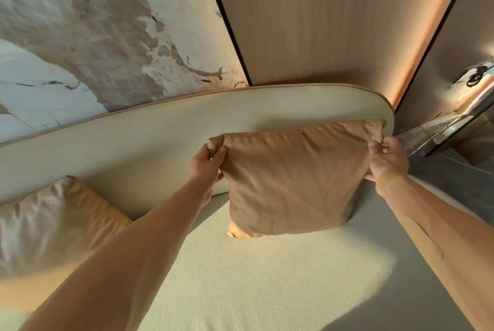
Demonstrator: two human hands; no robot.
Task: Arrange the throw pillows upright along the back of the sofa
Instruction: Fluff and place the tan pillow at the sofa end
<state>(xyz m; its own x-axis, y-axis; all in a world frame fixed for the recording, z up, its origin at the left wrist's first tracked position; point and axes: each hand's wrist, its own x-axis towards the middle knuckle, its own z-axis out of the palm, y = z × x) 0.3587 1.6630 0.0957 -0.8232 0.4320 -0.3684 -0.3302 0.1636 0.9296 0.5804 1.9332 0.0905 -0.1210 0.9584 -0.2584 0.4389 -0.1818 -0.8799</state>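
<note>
A tan throw pillow (291,183) stands upright on the cream sofa seat (254,277), leaning toward the cream backrest (160,140) near its right end. My left hand (207,167) pinches the pillow's upper left corner. My right hand (387,159) grips its upper right corner and right edge. A second pillow (53,226), tan with a pale shiny face, rests at the far left against the backrest, partly hidden behind my left forearm.
Behind the sofa rises a marble-patterned wall panel (93,36) and a wooden panel (320,23) with a glowing light strip. To the right of the sofa's end stands a dark side table (454,127) with a lamp above it.
</note>
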